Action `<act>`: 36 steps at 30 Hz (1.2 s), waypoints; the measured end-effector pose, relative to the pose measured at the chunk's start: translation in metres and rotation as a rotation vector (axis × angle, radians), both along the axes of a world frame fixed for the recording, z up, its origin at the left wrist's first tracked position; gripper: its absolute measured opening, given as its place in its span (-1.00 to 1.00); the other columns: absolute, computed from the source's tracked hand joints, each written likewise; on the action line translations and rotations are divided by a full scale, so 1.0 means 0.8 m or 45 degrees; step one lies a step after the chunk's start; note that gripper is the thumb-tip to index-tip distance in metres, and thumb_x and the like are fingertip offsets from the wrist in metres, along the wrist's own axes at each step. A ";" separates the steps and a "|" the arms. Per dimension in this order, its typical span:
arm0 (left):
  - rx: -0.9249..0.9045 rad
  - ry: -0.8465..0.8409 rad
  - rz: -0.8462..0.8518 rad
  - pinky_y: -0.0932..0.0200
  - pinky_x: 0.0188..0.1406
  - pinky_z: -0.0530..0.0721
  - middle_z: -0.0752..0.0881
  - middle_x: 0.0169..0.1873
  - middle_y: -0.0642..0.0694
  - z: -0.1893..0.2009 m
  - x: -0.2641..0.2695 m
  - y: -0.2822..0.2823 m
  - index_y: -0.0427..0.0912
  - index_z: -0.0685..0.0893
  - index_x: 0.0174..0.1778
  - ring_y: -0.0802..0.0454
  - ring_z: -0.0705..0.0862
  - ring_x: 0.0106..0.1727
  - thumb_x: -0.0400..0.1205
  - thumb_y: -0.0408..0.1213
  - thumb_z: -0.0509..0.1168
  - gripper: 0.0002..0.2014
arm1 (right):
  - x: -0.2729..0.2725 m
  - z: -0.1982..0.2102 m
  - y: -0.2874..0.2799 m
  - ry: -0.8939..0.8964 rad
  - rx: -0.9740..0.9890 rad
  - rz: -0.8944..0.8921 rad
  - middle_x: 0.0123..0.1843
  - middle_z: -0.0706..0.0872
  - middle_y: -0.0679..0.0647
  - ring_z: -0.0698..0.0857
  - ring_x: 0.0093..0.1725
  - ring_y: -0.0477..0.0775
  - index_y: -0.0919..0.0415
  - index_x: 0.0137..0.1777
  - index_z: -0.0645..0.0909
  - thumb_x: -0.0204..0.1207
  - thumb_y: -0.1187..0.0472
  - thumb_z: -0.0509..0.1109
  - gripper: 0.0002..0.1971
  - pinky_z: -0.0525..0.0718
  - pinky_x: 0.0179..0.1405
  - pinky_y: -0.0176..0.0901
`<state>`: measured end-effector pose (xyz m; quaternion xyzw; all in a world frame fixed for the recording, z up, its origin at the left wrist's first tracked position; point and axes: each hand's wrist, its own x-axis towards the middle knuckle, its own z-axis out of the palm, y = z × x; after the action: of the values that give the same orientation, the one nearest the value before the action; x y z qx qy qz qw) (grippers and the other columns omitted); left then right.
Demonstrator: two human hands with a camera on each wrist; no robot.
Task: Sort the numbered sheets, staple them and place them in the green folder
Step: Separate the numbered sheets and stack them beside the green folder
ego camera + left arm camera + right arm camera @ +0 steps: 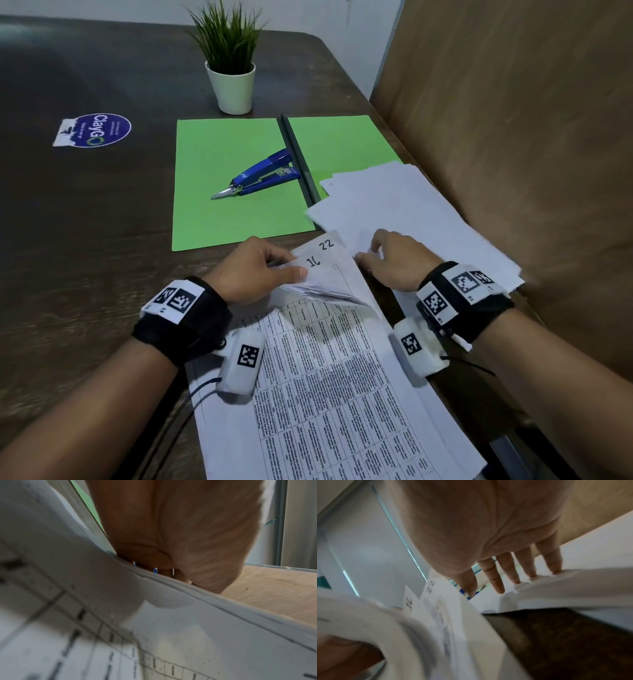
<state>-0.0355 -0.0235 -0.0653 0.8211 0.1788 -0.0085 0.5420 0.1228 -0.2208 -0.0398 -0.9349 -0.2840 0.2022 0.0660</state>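
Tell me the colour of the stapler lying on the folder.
Blue, with a silver metal tip; the stapler shows best in the head view.

Head view looks down over the sheets; both wrist views skim them closely.

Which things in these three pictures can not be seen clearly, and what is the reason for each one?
- Numbers on the white pile under the right hand: head view, sheets lie blank side up.
- Table text on the printed sheets: too small in head view, blurred in left wrist view.
- Left hand fingers: head view, tucked under the lifted corners.
- Stapler: only blue slivers in both wrist views, behind the fingers.
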 end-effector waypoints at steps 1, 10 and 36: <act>0.003 -0.002 0.003 0.02 0.14 0.74 0.89 -0.18 0.07 0.000 0.000 0.000 -0.05 0.91 -0.16 0.06 0.84 -0.07 0.56 -0.15 0.54 -0.92 | -0.005 0.001 0.003 0.038 0.044 0.046 0.26 0.66 0.15 0.61 0.21 0.20 0.22 0.28 0.53 0.71 -0.11 0.21 -0.60 0.50 0.04 -0.06; 0.018 -0.011 -0.011 0.04 0.08 0.73 0.88 -0.17 0.06 -0.003 -0.001 0.001 -0.02 0.90 -0.17 0.03 0.83 -0.09 0.57 -0.10 0.53 -0.90 | 0.008 -0.003 0.003 0.002 -0.016 0.062 0.49 0.52 0.21 0.47 0.51 0.28 0.12 0.32 0.59 0.73 -0.24 0.02 -0.48 0.47 0.44 0.11; -0.046 -0.045 -0.107 0.22 0.05 0.75 0.88 -0.04 0.07 -0.008 0.000 0.002 -0.10 0.80 0.08 0.16 0.83 -0.08 0.60 -0.42 0.49 -0.81 | -0.076 -0.010 -0.046 0.575 0.729 0.358 0.51 0.44 -0.30 0.47 0.46 -0.35 -0.25 0.13 0.71 0.11 0.00 0.79 -0.44 0.49 0.42 -0.31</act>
<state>-0.0356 -0.0219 -0.0717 0.8179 0.1344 -0.0198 0.5591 0.0617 -0.2576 -0.0478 -0.7627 -0.4326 0.3226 0.3566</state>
